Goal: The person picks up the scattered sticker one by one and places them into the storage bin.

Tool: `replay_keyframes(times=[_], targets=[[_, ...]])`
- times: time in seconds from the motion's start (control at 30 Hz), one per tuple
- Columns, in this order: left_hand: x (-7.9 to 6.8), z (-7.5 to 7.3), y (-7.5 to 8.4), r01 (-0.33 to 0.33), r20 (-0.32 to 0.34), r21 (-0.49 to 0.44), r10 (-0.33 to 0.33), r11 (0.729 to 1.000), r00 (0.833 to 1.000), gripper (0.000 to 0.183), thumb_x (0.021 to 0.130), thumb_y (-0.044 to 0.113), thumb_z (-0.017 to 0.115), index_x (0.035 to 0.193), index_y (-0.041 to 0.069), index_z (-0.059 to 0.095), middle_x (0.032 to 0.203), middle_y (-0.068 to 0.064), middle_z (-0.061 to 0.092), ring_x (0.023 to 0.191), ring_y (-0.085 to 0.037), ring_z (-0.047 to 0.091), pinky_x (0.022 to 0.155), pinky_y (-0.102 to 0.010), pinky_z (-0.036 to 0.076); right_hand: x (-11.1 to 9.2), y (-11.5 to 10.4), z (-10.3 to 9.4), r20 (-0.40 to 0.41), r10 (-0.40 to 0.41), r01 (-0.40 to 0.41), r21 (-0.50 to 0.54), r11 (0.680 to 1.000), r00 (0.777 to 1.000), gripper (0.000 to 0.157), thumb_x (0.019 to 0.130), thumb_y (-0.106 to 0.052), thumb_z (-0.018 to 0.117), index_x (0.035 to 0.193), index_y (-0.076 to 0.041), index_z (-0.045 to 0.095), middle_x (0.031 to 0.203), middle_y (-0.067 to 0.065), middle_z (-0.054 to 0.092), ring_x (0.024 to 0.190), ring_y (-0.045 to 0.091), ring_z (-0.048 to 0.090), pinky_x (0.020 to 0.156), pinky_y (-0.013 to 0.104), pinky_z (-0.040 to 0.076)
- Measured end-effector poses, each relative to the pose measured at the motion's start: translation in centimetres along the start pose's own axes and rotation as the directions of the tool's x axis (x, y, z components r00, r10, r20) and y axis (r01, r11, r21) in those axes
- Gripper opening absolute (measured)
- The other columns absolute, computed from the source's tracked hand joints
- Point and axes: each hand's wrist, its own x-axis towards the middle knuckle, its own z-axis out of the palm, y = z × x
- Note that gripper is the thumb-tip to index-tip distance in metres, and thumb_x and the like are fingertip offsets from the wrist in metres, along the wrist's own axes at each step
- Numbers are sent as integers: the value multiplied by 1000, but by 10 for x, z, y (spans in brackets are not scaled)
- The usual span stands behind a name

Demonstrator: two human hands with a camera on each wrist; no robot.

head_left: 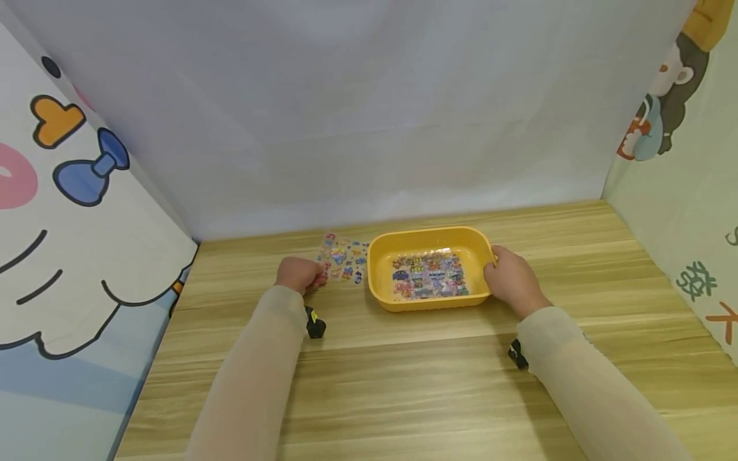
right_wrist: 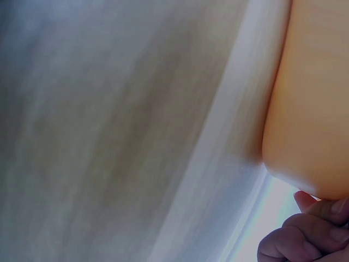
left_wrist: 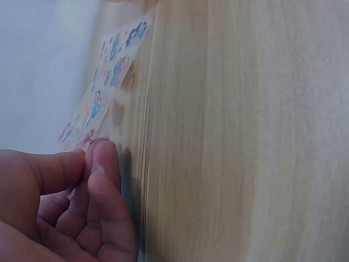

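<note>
My left hand (head_left: 300, 274) pinches the near-left corner of a clear sticker sheet (head_left: 346, 259) printed with small colourful figures. In the left wrist view, thumb and fingertips meet on the edge of that sheet (left_wrist: 101, 101), which slants up over the table. A yellow plastic basin (head_left: 382, 291) stands just right of it in the head view. My right hand (head_left: 513, 278) grips the basin's right end, and in the right wrist view its fingers (right_wrist: 294, 240) curl under the basin wall (right_wrist: 311, 109). Inside the basin lie colourful clear sticker sheets (head_left: 432, 275).
The wood-grain table (head_left: 403, 397) reaches a pale curtain (head_left: 369, 128) at the back. Printed panels with cartoon pictures stand at the left (head_left: 69, 256) and right (head_left: 680, 211). Black camera mounts show at the left wrist (head_left: 315, 325) and right wrist (head_left: 517, 354).
</note>
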Motion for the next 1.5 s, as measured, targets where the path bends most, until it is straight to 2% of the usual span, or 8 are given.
replay_keyframes(times=[0.2, 0.47, 0.67, 0.93, 1.2, 1.37, 1.5], targets=[[-3, -1, 1, 29, 18, -83, -28, 996, 999, 25, 97, 5, 68, 119, -8, 68, 75, -7, 72, 57, -9, 68, 58, -20, 57, 0, 0, 0, 5, 4, -4, 0, 1000, 1000, 58, 106, -19, 36, 155, 10, 31, 151, 34, 43, 117, 41, 55, 107, 60, 42], [-12, -6, 2, -1, 71, -169, 14, 986, 997, 29, 99, 8, 70, 123, -9, 67, 83, -7, 73, 64, -8, 70, 67, -23, 59, 0, 0, 0, 6, -1, 1, 11, 1000, 1000, 57, 106, -19, 35, 155, 10, 32, 149, 32, 47, 112, 38, 57, 103, 58, 45], [-11, -13, 2, -2, 109, -254, 30, 967, 994, 26, 97, 4, 70, 120, -9, 69, 81, -8, 73, 62, -9, 69, 66, -24, 60, 0, 0, 1, 9, 4, -4, 10, 1000, 1000, 57, 106, -19, 35, 156, 10, 31, 150, 33, 45, 114, 39, 56, 105, 58, 44], [-23, -19, 12, -32, 145, -298, 78, 954, 986, 24, 100, 9, 69, 120, -4, 70, 87, -6, 73, 70, -9, 68, 68, -22, 59, 0, 0, 0, 8, 3, -3, 15, 1000, 1000, 57, 106, -19, 36, 155, 10, 32, 150, 32, 45, 115, 39, 56, 105, 58, 43], [-36, -14, 26, -65, 170, -274, 115, 960, 979, 27, 102, 13, 68, 126, 2, 72, 115, -16, 72, 78, -8, 70, 73, -21, 58, 0, 0, 0, 10, 3, -3, 15, 1000, 1000, 57, 106, -19, 36, 155, 10, 32, 149, 32, 46, 114, 38, 57, 104, 58, 45], [-42, -6, 31, -95, 189, -262, 147, 960, 971, 27, 102, 10, 66, 127, 0, 70, 103, -11, 74, 78, -9, 71, 72, -21, 59, -1, -1, 0, 10, 4, -4, 15, 1000, 1000, 57, 107, -19, 36, 155, 10, 32, 148, 32, 47, 111, 38, 57, 102, 57, 46], [-49, 7, 31, -117, 209, -260, 174, 959, 962, 26, 102, 9, 66, 125, -2, 70, 95, -8, 75, 77, -9, 71, 71, -21, 59, -1, -1, 0, 10, 5, -5, 14, 1000, 1000, 57, 107, -19, 36, 155, 10, 31, 149, 32, 46, 112, 38, 57, 103, 57, 45]])
